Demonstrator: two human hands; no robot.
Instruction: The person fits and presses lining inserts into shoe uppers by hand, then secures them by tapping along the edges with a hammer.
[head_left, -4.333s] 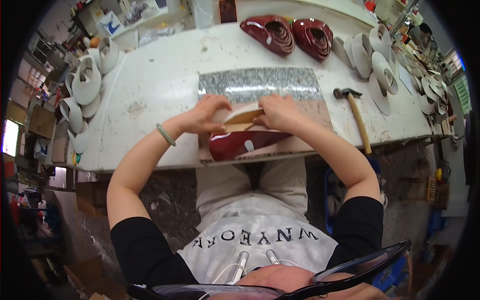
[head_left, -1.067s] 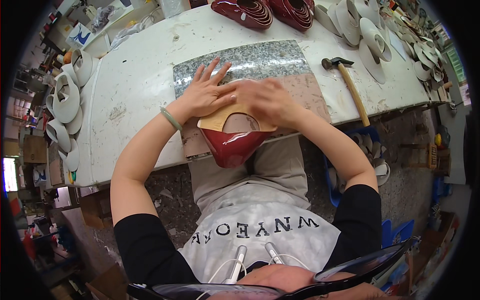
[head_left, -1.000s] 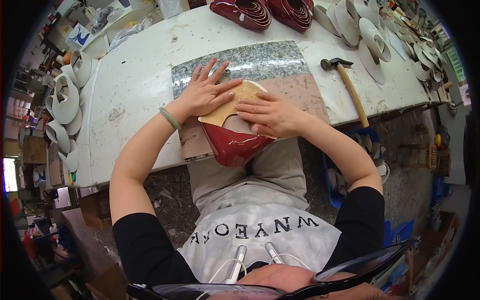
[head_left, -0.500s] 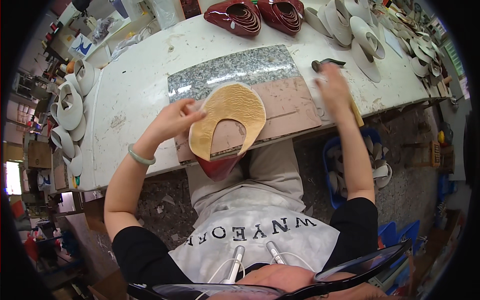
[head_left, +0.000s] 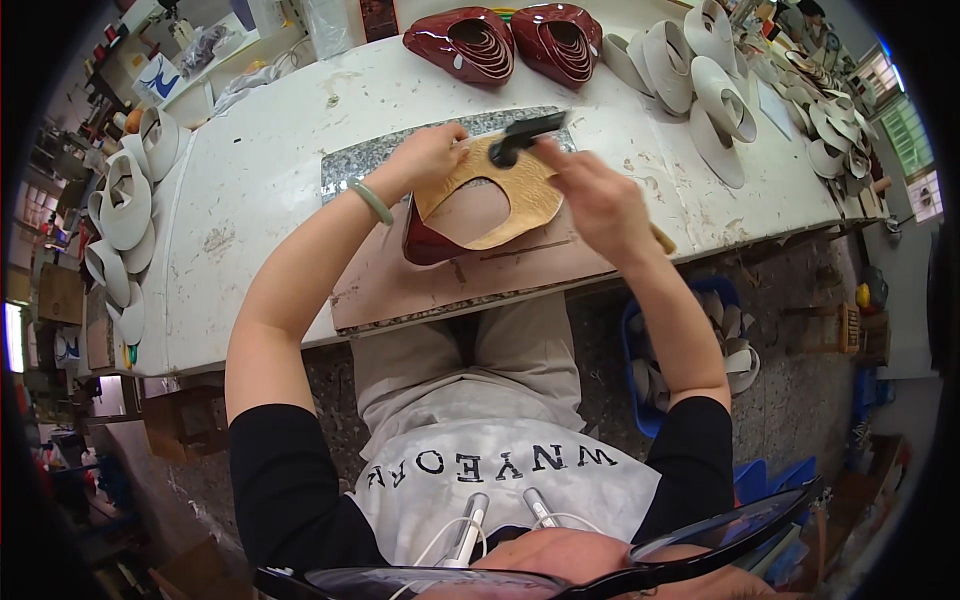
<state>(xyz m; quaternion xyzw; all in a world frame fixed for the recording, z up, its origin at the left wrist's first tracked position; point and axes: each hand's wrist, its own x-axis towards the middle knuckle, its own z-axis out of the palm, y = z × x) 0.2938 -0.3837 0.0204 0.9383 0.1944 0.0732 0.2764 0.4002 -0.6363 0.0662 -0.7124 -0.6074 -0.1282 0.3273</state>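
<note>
Basket (head_left: pixel 633 362) of pieces (head_left: pixel 740 362), hammer (head_left: pixel 510 147) in grip (head_left: pixel 605 208)

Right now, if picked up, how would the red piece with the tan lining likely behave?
The red piece is probably floppy, since its tan lining looks thin and wrinkled. It is likely light for its size, being a thin curved band. It seems unlikely to roll, lying spread on the board.

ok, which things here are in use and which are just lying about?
In use:
tan-lined red piece, left hand at its edge
hammer, in the right hand
pink board beneath the piece

Apparently just lying about:
nested dark-red stacks
white curved pieces, both sides
blue bin of pale pieces
</note>
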